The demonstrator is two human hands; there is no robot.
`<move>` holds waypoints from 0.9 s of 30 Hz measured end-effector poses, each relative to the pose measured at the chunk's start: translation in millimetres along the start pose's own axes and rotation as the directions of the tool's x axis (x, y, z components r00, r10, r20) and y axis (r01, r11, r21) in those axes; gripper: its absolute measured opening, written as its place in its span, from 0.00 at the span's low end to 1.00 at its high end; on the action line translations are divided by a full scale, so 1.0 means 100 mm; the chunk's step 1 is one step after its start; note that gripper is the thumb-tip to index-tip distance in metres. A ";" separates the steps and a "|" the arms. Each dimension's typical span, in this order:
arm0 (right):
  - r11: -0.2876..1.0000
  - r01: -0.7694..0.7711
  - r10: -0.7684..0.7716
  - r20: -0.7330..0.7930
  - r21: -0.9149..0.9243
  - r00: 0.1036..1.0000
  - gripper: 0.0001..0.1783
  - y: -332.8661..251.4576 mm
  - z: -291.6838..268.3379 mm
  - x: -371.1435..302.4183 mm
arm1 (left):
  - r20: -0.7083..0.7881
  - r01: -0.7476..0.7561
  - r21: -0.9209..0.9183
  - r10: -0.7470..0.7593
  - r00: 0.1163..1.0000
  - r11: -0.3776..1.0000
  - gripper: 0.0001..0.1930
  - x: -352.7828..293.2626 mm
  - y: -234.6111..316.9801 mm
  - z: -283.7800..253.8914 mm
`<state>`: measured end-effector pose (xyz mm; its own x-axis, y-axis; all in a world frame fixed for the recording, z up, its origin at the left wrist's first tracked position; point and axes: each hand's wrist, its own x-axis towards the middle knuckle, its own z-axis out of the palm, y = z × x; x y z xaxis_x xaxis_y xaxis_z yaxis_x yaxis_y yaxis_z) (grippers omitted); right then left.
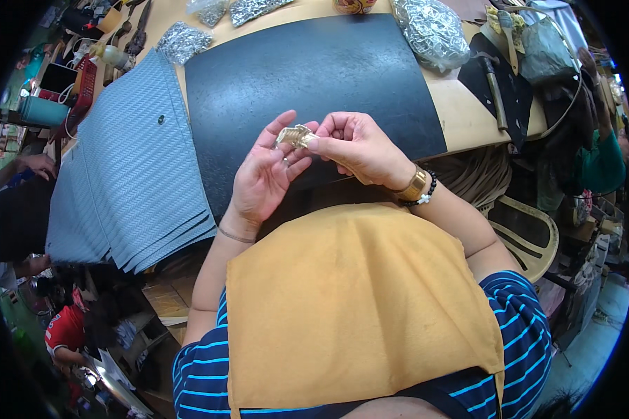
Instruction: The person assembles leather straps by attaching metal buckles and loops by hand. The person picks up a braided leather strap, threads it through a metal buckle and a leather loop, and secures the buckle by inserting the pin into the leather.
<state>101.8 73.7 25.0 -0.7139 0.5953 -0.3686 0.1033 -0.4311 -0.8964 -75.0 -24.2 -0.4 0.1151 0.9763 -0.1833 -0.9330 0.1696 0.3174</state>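
One small, gold-coloured, buckle-like piece [295,136] was above the smooth, black, rectangular mat [293,63] on the pale wooden bench [461,115]. The right hand [370,148] pinched it between thumb and forefinger. The left hand [264,176], fingers spread wide, was right beside it; contact there was unclear. Stacked light-blue, weave-textured sheets [129,153] lay left of the mat.

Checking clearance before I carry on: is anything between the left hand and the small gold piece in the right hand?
Nothing visible stands between them: the left hand is open right at the small gold piece, which the right hand pinches. Whether the left hand touches it, I can't tell.
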 end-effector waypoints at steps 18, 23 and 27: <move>0.996 -0.068 0.061 0.110 0.063 0.992 0.10 0.10 -0.02 0.07 | 0.014 -0.110 0.619 0.129 0.992 0.778 0.19 0.05 0.00 -0.23; 0.992 -0.075 0.064 0.113 0.097 0.992 0.10 0.11 -0.04 0.10 | -0.052 -0.100 0.572 0.157 0.986 0.814 0.20 0.06 -0.01 -0.18; 0.992 -0.068 0.053 0.144 0.104 0.988 0.10 0.11 -0.08 0.09 | -0.089 -0.053 0.531 0.118 0.989 0.846 0.21 0.03 -0.03 -0.22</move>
<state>102.1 79.3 10.2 -0.7995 0.4680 -0.3766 0.0795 -0.5389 -0.8386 -79.6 -24.6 -22.0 -0.0267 0.9737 -0.2262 -0.6140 0.1626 0.7724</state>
